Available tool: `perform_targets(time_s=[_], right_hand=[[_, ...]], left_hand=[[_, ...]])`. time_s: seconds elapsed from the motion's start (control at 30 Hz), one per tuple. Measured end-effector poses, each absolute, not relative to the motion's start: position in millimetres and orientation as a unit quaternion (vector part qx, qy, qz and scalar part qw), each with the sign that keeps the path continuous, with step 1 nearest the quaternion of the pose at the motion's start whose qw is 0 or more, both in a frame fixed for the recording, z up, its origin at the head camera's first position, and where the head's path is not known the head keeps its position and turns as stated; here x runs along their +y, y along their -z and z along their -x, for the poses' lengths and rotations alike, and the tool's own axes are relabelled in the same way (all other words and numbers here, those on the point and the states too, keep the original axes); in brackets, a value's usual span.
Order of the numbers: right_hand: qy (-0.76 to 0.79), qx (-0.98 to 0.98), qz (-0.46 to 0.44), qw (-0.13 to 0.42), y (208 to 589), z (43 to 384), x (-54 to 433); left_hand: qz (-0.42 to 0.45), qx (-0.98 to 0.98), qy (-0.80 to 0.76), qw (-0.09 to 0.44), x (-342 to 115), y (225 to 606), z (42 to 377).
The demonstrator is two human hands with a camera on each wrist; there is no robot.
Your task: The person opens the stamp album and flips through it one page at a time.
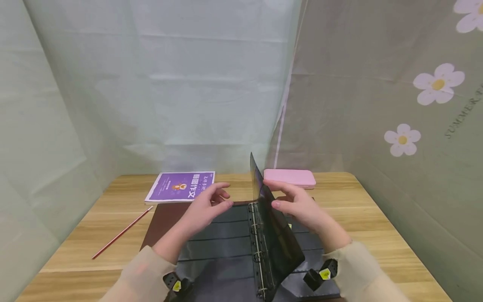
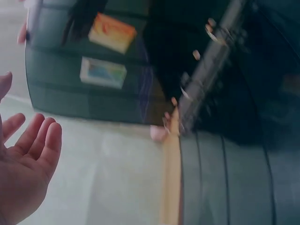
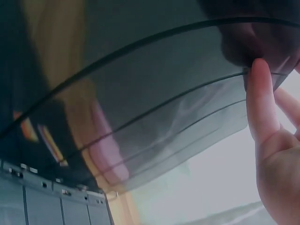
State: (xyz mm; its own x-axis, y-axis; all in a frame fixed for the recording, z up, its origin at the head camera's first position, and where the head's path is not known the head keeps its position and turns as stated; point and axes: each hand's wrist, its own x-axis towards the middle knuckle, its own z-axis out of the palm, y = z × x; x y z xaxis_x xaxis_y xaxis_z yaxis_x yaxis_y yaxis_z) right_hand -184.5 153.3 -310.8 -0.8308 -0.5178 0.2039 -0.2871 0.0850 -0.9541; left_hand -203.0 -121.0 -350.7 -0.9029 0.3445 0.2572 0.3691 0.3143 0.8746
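A ring-bound album (image 1: 222, 241) with black pocketed pages and a dark brown cover lies open before me. One black page (image 1: 277, 235) stands raised off the metal rings (image 1: 257, 255). My right hand (image 1: 298, 205) pinches its outer edge, the thumb (image 3: 262, 101) on the face toward the spine and other fingers behind. My left hand (image 1: 207, 207) hovers above the left-hand pages, fingers loosely bent and holding nothing. In the left wrist view, an orange small rectangle (image 2: 111, 33) and a blue-green one (image 2: 103, 72) show at the raised page.
Behind the album, a purple booklet (image 1: 170, 186) lies at the left and a pink case (image 1: 296, 178) at the right. A thin red stick (image 1: 122, 233) lies left of the album on the wooden table (image 1: 381, 260). Hanging cloth (image 1: 211, 84) surrounds the table.
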Motion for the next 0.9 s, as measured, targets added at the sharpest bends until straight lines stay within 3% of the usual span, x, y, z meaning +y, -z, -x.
perform_targets(time_s=[0.33, 0.9], right_hand=[[0.631, 0.712, 0.285, 0.120, 313, 185, 128], [0.677, 0.638, 0.320, 0.181, 327, 185, 118]], left_hand=[[0.252, -0.747, 0.615, -0.013, -92, 335, 198], [0.219, -0.743, 0.633, 0.000, -101, 339, 198]])
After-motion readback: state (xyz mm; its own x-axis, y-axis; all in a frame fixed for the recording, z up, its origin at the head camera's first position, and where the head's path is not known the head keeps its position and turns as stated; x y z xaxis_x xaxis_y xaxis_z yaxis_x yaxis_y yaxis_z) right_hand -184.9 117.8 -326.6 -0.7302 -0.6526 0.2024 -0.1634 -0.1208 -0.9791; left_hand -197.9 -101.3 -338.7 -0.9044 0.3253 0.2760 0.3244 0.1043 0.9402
